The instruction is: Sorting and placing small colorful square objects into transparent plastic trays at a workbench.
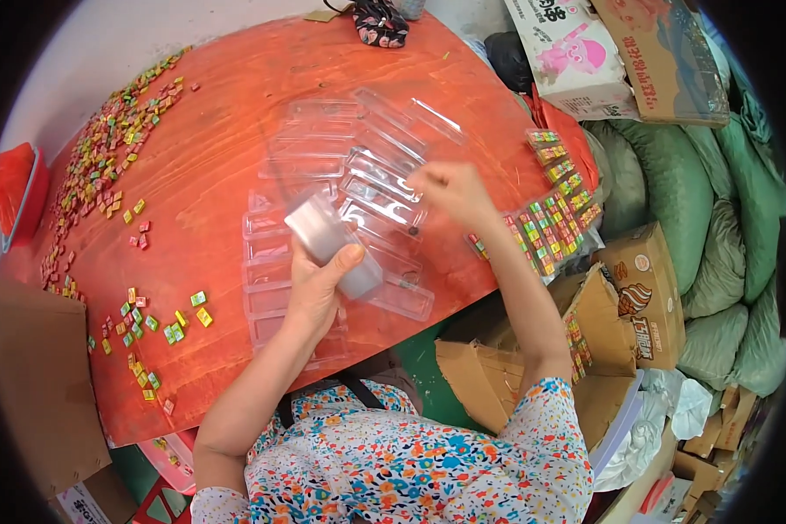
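My left hand (316, 284) is closed around a stack of clear plastic trays (317, 225), slightly blurred, above the red table. My right hand (450, 190) is over the middle of the table with its fingers curled together; whether anything thin is pinched in them does not show. Just beside its fingertips lie long, narrow clear plastic trays (377, 179), some overlapping. More of the same trays (266, 249) are set out in rows to the left of the stack and below it.
Small wrapped candies (105, 166) are heaped along the table's left side, with loose ones (137, 319) nearer me. Filled candy trays (550, 229) lie at the right edge. An open cardboard box (489, 367) stands below them. Green sacks (672, 192) and printed boxes (576, 57) crowd the right.
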Demonstrator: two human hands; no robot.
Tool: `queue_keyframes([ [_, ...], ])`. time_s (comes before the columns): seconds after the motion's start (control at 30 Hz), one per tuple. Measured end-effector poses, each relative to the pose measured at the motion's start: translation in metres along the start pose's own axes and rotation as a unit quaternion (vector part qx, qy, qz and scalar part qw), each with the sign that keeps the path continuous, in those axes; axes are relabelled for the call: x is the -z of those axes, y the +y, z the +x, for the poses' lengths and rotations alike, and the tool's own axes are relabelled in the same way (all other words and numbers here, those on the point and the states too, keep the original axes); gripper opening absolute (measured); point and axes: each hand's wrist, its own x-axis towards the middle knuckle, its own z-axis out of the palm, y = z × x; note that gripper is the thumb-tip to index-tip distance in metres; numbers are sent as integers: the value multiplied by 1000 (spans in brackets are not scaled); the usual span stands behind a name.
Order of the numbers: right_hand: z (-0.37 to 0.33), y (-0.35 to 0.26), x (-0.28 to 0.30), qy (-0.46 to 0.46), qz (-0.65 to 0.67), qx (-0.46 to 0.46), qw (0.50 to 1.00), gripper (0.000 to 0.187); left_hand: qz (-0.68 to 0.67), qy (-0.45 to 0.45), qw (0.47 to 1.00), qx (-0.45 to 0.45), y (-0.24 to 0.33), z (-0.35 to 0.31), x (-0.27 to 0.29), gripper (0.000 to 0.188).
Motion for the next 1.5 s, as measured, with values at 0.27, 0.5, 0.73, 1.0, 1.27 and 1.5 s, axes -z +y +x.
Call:
queue_keyframes([
  [0.27,-61,-40,-21,-193,278,-127,932,19,38,-43,998,-39,-7,6,-25,74],
  [0.5,-35,-18,-2,-50,168,-59,983,8,25,-13,998,-58,-10,12,-20,76],
  [0.73,44,86,27,144,-642,99,746,18,9,2,1000,-17,-6,1,-18,76],
  [1.0,3,17,10,146,-405,63,900,25,20,5,1000,-11,-8,0,-5,77],
  [1.27,-72,-48,-33,-192,282,-99,935,14,-7,-26,999,-31,-10,-5,-18,71],
  [1.5,-59,-24,-8,-85,211,-79,970,16,-34,-18,999,-38,-9,-5,-18,69],
])
